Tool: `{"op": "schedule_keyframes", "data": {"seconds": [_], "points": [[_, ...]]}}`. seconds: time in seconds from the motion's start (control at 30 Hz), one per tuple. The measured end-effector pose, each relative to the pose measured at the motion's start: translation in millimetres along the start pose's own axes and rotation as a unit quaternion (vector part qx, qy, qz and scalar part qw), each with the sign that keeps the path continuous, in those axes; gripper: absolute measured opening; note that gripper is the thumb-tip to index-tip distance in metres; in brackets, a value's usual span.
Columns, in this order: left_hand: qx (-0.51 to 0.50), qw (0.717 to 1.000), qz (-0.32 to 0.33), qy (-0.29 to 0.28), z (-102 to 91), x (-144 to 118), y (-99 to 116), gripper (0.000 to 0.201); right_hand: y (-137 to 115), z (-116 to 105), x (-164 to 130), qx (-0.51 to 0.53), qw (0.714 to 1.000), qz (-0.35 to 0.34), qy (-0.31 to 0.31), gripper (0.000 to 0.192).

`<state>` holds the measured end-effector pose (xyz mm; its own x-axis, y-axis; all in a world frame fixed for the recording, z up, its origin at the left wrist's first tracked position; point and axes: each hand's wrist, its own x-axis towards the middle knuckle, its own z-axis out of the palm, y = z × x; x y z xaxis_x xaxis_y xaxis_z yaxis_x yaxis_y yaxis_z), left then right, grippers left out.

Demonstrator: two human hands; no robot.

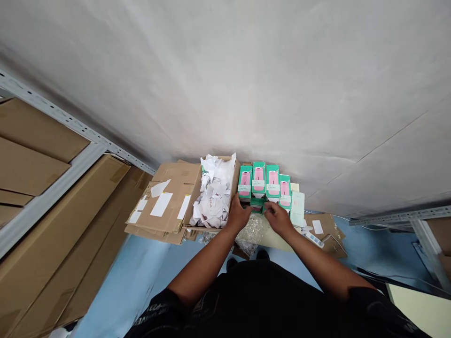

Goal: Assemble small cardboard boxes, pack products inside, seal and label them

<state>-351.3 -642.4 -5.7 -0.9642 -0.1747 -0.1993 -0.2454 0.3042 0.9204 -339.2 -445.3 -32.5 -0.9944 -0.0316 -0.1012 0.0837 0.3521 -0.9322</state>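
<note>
Several green boxes with pink pictures stand in a row by the wall, among them a left one [244, 182] and a taller one [272, 180]. In front of them a lower green box [257, 204] sits between my hands. My left hand [239, 215] has its fingers curled at the left side of this lower box, thumb pointing inward. From the right, my right hand [278, 218] closes bent fingers at its other side. Some fingertips are hidden against the boxes. Crumpled clear plastic wrap [254, 230] lies just below my hands.
A carton [237, 180] full of crumpled white paper [213, 199] stands left of the boxes, beside stacked flattened cardboard [176, 176]. A pale box [298, 206] and a white power strip [314, 239] are at right. Shelving [100, 145] with cartons lines the left.
</note>
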Motion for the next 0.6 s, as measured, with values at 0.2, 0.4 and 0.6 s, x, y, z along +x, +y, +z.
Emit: {"op": "schedule_keyframes", "data": {"seconds": [0.2, 0.4, 0.6], "points": [[0.051, 0.998, -0.019, 0.045, 11.1, 11, -1, 0.074, -6, 56, 29, 0.074, 0.995, 0.060, -0.037, 0.057], [0.066, 0.995, -0.041, 0.058, 8.2, 8, 10, 0.062, 3, 67, 39, 0.157, 0.984, 0.048, -0.064, 0.064], [0.062, 0.995, -0.053, 0.050, 7.3, -5, 8, 0.042, 17, 73, 32, 0.130, 0.990, 0.044, -0.027, 0.054]]}}
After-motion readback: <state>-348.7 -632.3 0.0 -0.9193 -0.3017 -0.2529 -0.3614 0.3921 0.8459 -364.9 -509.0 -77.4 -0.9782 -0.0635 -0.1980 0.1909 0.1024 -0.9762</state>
